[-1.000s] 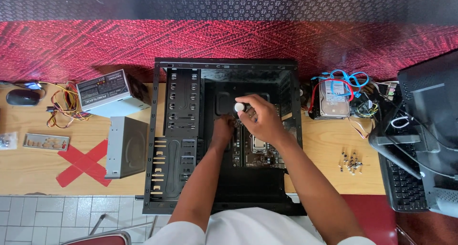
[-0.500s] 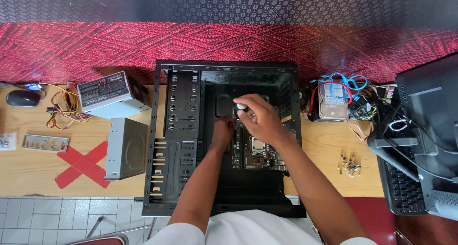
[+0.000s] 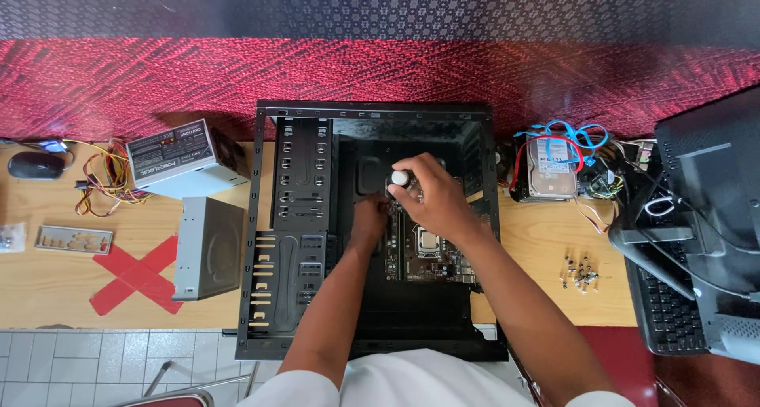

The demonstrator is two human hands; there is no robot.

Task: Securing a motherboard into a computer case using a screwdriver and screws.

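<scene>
Two hands work inside an open black computer case (image 3: 301,217) lying flat on the wooden table (image 3: 546,241). Right hand (image 3: 431,197) is curled round a screwdriver with a pale handle top (image 3: 400,177), held upright over the upper left part of the motherboard (image 3: 427,252). Left hand (image 3: 370,221) rests on the motherboard's left edge, just beside the right hand; whether its fingers are closed or spread, cannot tell. Motherboard sits in the case's right half, processor socket (image 3: 428,239) visible below the right hand. Drive cage fills the case's left half.

Left of the case: grey optical drive (image 3: 207,247) touching or nearly touching the case wall, power supply unit (image 3: 182,157) above it with yellow and red cables (image 3: 103,177), red tape cross (image 3: 134,266), metal I/O shield (image 3: 73,239), dark mouse (image 3: 35,165) at far left. Right of the case: hard drive (image 3: 552,169) with blue and red cables, a small heap of screws (image 3: 579,270), keyboard (image 3: 669,304), monitor (image 3: 712,193).
</scene>
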